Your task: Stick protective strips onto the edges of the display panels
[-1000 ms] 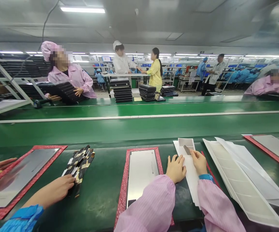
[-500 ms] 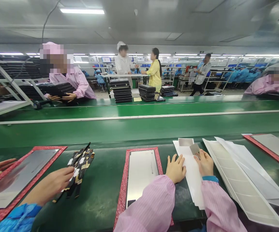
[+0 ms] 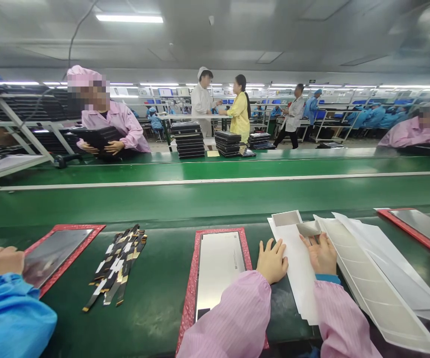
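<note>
My left hand (image 3: pixel 272 261) lies with fingers spread on the left edge of a white backing sheet (image 3: pixel 300 273), holding nothing. Beside it, my right hand (image 3: pixel 321 252) pinches a small grey film piece (image 3: pixel 309 228) between thumb and fingers, above the sheet's upper right edge. Another grey rectangle (image 3: pixel 286 219) is at the sheet's top end. Left of my hands, a silvery panel (image 3: pixel 220 263) rests on red bubble wrap (image 3: pixel 190 293), partly covered by my left sleeve. Strips of grey film (image 3: pixel 371 278) on a long backing lie right of my right hand.
A pile of black flex strips (image 3: pixel 120 263) lies on the green bench. At far left a co-worker's hand (image 3: pixel 0 261) is at another wrapped panel (image 3: pixel 56 251); a third panel (image 3: pixel 423 226) lies far right. Stacked black units (image 3: pixel 187 140) stand beyond the belt.
My right hand has turned palm up and shifted slightly right, and the grey film piece has moved right with it. The co-worker's hand has left the black strips.
</note>
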The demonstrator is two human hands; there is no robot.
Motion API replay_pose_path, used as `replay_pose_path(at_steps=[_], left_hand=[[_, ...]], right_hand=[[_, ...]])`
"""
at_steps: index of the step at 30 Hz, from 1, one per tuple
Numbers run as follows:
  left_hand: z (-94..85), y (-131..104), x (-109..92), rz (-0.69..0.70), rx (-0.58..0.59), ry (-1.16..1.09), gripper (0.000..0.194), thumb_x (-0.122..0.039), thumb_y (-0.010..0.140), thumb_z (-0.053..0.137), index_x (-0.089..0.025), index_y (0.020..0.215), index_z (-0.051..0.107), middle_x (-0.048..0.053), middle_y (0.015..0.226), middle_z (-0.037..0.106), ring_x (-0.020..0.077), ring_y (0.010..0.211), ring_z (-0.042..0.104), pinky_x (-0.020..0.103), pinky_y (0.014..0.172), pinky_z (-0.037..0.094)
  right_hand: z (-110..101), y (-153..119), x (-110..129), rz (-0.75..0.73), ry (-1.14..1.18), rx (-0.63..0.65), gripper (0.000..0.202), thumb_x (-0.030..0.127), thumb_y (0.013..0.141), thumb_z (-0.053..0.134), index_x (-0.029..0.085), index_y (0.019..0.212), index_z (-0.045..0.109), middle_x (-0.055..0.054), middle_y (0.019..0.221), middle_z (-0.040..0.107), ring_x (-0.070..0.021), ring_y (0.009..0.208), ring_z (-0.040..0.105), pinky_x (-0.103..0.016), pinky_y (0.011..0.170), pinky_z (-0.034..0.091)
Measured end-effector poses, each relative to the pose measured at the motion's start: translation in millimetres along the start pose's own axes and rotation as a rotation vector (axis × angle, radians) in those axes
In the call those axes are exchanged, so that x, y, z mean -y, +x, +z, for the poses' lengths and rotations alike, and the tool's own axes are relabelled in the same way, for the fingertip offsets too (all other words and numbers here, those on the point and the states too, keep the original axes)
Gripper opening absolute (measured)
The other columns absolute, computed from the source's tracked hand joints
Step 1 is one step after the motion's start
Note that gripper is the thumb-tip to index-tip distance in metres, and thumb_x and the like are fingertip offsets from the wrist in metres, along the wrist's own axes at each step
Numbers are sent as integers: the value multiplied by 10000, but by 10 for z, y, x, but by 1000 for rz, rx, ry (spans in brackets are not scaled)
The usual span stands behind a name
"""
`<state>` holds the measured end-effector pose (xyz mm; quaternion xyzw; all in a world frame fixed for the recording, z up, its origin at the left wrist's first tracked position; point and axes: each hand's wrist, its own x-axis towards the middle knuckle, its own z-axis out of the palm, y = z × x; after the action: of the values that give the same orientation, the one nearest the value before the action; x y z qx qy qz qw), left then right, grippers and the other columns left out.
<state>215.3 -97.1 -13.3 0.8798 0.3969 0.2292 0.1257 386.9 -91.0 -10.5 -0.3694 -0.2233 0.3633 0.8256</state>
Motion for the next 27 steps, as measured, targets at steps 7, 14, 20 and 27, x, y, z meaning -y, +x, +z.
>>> replay_pose_path(at_steps=[7,14,20,27], left_hand=[[-9,-7,12,5,-5,3,417,-347,824,306,-242,1224,366,-11,1332,346,251,1197,244,537,980,190],[-15,-1,21,3,-8,4,416,-345,825,306,-242,1223,370,-11,1331,347,251,1195,246,534,983,189],[-7,-19,12,-6,10,-15,425,-351,822,318,-244,1230,366,-11,1333,346,250,1203,242,531,991,176],[-138,86,55,-107,140,-273,450,-409,733,469,-246,1153,462,12,1291,407,262,1195,297,532,988,175]], right_hand=[[-42,51,31,11,96,-44,242,401,750,542,226,917,556,-24,1062,562,-195,997,529,-470,838,448],[-152,138,20,17,183,-93,223,403,764,527,243,913,574,-6,1079,565,-179,1041,505,-444,851,447],[-120,114,60,-16,132,-97,224,438,751,525,269,887,583,12,1053,584,-170,1022,514,-443,858,432],[74,-33,7,41,14,52,210,426,716,564,252,833,555,13,909,610,-165,879,568,-439,796,462]])
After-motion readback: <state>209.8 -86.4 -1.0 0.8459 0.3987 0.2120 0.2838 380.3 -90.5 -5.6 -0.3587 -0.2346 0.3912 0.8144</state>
